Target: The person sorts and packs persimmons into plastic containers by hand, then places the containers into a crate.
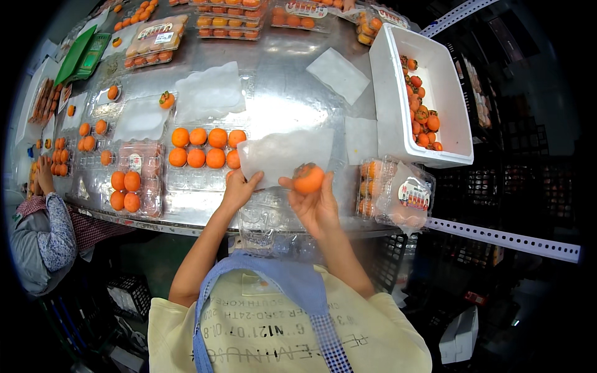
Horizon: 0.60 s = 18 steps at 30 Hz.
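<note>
My right hand (317, 205) holds an orange persimmon (308, 178) up over the near edge of the metal table (283, 93). My left hand (239, 189) pinches the lower corner of a translucent white sheet (286, 152) that is lifted above the table. Just left of the sheet, a clear plastic tray (199, 177) holds several persimmons (205, 147) in two rows. An empty clear tray (264, 224) lies under my hands at the table edge.
A white foam box (398, 105) with several persimmons stands at the right. Closed clear packs (395, 193) of fruit sit below it. More trays, loose sheets (339, 74) and packs cover the table. Another person's arm (53, 217) works at the left end. Green trays (81, 56) lie far left.
</note>
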Tool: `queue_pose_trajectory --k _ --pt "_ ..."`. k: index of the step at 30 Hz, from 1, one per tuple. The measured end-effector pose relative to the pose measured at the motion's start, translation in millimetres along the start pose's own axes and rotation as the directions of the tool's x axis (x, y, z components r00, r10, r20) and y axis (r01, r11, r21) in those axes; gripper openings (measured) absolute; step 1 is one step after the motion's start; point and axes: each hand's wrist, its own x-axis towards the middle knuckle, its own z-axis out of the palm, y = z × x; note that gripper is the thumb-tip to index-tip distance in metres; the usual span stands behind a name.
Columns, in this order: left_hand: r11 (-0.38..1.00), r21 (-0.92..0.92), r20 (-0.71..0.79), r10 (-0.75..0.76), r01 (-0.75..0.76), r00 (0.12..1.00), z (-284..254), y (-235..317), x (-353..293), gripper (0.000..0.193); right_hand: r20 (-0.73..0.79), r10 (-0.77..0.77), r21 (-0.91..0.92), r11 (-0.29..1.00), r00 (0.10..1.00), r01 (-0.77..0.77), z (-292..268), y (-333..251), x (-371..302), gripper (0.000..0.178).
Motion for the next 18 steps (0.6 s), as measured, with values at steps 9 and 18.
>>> queue_pose_trajectory --k 9,18 --pt "0.999 -0.015 0.039 -0.049 0.050 0.998 0 17 -4 0.028 0.148 -0.193 -0.184 0.958 0.970 0.219 14 1 -8 0.049" --pt "0.999 -0.044 0.040 -0.023 0.025 0.999 0 17 -7 0.029 0.304 -0.315 -0.553 0.710 0.899 0.436 11 12 -8 0.051"
